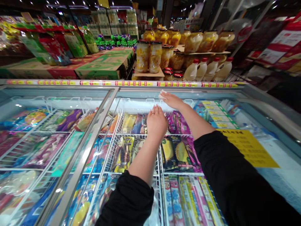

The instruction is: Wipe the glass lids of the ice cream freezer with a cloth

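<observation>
"Where's the white cloth (161,94)?"
"Twelve o'clock, pinched in the right hand (172,101); left hand (157,121) flat, nothing visibly held."
"Step?"
"Wiping the freezer (258,97), apparently; next calls for even pressure."

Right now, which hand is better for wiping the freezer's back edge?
Probably the right hand: it holds the white cloth near that edge. The left hand, showing no cloth, reaches less far.
</observation>
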Action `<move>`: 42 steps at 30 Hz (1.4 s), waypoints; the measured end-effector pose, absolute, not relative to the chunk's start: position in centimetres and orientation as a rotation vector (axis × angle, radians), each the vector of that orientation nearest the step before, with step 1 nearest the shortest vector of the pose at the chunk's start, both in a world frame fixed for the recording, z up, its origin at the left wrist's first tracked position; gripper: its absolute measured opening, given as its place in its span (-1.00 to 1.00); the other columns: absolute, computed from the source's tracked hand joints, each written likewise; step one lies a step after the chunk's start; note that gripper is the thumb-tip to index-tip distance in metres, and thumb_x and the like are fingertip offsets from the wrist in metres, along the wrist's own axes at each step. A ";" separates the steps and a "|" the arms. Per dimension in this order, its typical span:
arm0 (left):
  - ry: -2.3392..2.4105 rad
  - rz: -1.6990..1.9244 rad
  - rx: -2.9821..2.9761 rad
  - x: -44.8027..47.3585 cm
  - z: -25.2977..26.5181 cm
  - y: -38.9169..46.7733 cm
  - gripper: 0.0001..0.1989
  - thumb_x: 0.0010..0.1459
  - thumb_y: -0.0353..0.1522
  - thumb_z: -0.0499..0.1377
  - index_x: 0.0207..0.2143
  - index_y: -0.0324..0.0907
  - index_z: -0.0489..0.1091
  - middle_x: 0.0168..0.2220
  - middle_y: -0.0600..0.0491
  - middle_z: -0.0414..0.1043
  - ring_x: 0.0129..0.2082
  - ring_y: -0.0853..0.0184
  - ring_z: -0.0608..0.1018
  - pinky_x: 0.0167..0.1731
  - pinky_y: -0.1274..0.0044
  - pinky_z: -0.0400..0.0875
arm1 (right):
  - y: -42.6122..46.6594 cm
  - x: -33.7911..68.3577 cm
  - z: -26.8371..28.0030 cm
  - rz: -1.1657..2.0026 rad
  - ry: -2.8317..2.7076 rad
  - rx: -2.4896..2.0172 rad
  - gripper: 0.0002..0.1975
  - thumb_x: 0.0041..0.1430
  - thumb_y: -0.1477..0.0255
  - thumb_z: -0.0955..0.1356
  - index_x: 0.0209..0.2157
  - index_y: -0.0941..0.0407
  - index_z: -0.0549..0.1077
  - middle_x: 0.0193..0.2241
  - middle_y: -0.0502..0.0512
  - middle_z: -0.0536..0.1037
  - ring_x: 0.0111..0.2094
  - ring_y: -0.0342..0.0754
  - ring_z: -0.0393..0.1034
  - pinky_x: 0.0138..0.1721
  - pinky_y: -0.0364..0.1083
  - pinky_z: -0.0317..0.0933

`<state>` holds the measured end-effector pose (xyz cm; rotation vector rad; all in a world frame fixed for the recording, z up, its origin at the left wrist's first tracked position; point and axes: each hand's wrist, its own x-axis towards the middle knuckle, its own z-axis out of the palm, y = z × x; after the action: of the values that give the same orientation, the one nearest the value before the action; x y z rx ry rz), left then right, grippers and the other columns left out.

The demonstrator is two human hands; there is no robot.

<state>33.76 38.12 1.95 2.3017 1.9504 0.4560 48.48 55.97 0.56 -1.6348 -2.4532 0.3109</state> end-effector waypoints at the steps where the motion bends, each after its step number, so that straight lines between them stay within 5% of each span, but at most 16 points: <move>1: 1.945 0.458 2.305 33.7 1.9 38.1 -0.41 0.47 -0.41 -0.08 0.46 -0.51 0.11 0.51 -0.26 0.08 0.52 0.12 0.17 0.48 0.31 0.07 | 55.6 48.4 0.6 0.322 -2.475 -1.605 -0.38 0.48 0.24 0.18 0.50 0.02 0.20 0.52 0.01 0.09 0.53 0.19 -0.07 0.52 0.25 -0.15; 6: 1.941 0.452 2.313 33.6 1.9 38.1 -0.40 0.46 -0.41 -0.06 0.46 -0.51 0.11 0.51 -0.26 0.08 0.52 0.11 0.18 0.48 0.30 0.09 | 53.4 52.4 -0.3 0.392 -2.582 -1.288 -0.37 0.48 0.14 0.16 0.49 -0.06 0.21 0.52 -0.08 0.07 0.53 0.08 -0.06 0.53 0.18 -0.19; 17: 1.949 0.472 2.306 33.7 1.9 38.0 -0.42 0.47 -0.40 -0.05 0.45 -0.51 0.13 0.50 -0.27 0.08 0.52 0.12 0.18 0.48 0.30 0.10 | 57.9 49.3 0.5 0.215 -2.415 -1.712 -0.35 0.49 0.26 0.12 0.51 0.13 0.15 0.53 0.08 0.05 0.53 0.19 -0.05 0.51 0.20 -0.11; 26: 1.941 0.452 2.284 33.7 2.1 38.0 -0.41 0.47 -0.41 -0.04 0.47 -0.48 0.11 0.51 -0.26 0.05 0.53 0.13 0.16 0.48 0.33 0.08 | 54.9 49.2 0.2 0.260 -2.569 -1.507 -0.37 0.51 0.15 0.09 0.51 -0.04 0.15 0.53 -0.03 0.05 0.53 0.15 -0.06 0.52 0.24 -0.16; 35: 1.951 0.480 2.293 33.7 1.7 38.2 -0.41 0.44 -0.41 -0.02 0.45 -0.42 0.16 0.50 -0.25 0.09 0.52 0.14 0.19 0.47 0.30 0.12 | 58.5 47.1 0.7 0.218 -2.416 -1.744 -0.34 0.50 0.22 0.10 0.52 0.12 0.10 0.55 0.13 -0.01 0.54 0.20 -0.11 0.50 0.25 -0.13; 42: 1.959 0.476 2.291 33.8 1.9 38.0 -0.42 0.47 -0.41 -0.05 0.45 -0.46 0.14 0.50 -0.26 0.08 0.52 0.13 0.18 0.47 0.31 0.10 | 59.9 47.8 0.2 0.252 -2.506 -1.605 -0.35 0.49 0.14 0.11 0.51 -0.02 0.13 0.54 0.00 0.05 0.54 0.18 -0.11 0.50 0.29 -0.14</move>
<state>33.80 38.00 1.93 2.2906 1.9586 0.4761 47.81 59.91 0.21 -1.6046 -2.5064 0.2519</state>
